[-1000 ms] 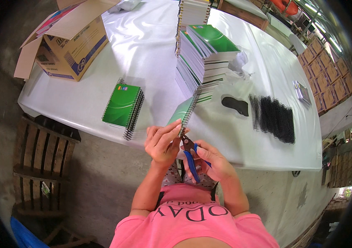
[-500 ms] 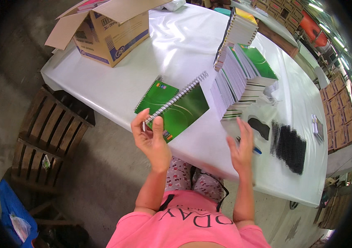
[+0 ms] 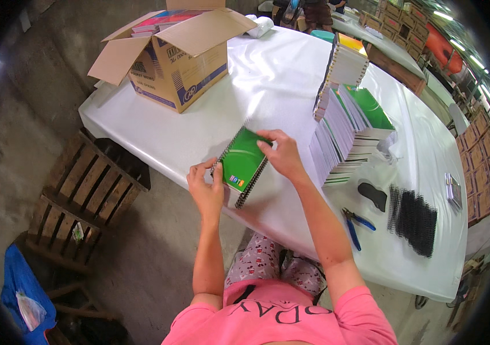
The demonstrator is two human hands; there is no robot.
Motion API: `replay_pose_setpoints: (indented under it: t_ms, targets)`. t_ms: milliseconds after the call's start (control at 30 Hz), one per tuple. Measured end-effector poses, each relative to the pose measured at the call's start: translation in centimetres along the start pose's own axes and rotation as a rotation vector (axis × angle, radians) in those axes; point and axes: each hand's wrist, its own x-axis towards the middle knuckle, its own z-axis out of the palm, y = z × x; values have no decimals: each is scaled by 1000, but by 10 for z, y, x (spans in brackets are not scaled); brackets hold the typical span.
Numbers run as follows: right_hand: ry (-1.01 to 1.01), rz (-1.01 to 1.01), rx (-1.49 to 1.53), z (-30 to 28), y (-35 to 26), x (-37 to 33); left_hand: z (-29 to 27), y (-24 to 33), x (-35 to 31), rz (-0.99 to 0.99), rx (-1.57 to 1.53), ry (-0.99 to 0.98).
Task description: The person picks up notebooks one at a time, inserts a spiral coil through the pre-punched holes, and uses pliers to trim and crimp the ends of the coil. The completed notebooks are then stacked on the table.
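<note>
Near the table's front edge, two small green spiral notebooks (image 3: 243, 156) appear to lie one on the other. One coil runs along the left side and another along the right. My left hand (image 3: 206, 185) grips their lower left edge between thumb and fingers. At the upper right corner, my right hand (image 3: 281, 152) has its thumb on the cover and its fingers bent round the edge. The lower notebook is mostly covered by the upper one.
Right of my hands stand a stack of unbound green-covered pads (image 3: 342, 135) and spiral-bound notebooks (image 3: 345, 66). Nearer me lie blue-handled pliers (image 3: 352, 231), a dark flat piece (image 3: 372, 196) and black coils (image 3: 416, 224). An open carton (image 3: 176, 77) sits back left, beside a wooden chair (image 3: 92, 192).
The upper notebook, earlier tilted up in my left hand, now lies flat over the other one. My right hand has moved from beside the pliers, leftward and away from me, onto the notebooks.
</note>
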Motion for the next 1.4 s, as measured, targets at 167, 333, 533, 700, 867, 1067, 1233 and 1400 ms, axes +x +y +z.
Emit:
replay_pose_setpoints:
  t_ms: [167, 333, 533, 700, 867, 1067, 1233, 1400]
  targets:
    - [11, 59, 73, 8, 3, -12, 13, -1, -11, -130, -234, -23]
    - [419, -361, -520, -64, -61, -23, 3, -18, -15, -159, -296, 69]
    - [642, 258, -787, -245, -28, -5, -9, 15, -7, -55, -237, 136]
    - [236, 501, -265, -274, 10, -4, -13, 67, -14, 247, -240, 202]
    - [581, 347, -298, -249, -78, -32, -10, 130, -36, 709, -302, 27]
    - [165, 36, -511, -161, -37, -156, 32, 150, -94, 910, -73, -393]
    - [-2, 338, -101, -175, -9, -194, 81, 96, -118, 786, 204, -650]
    - [339, 634, -1203, -261, 83, -200, 95, 104, -123, 741, 75, -608]
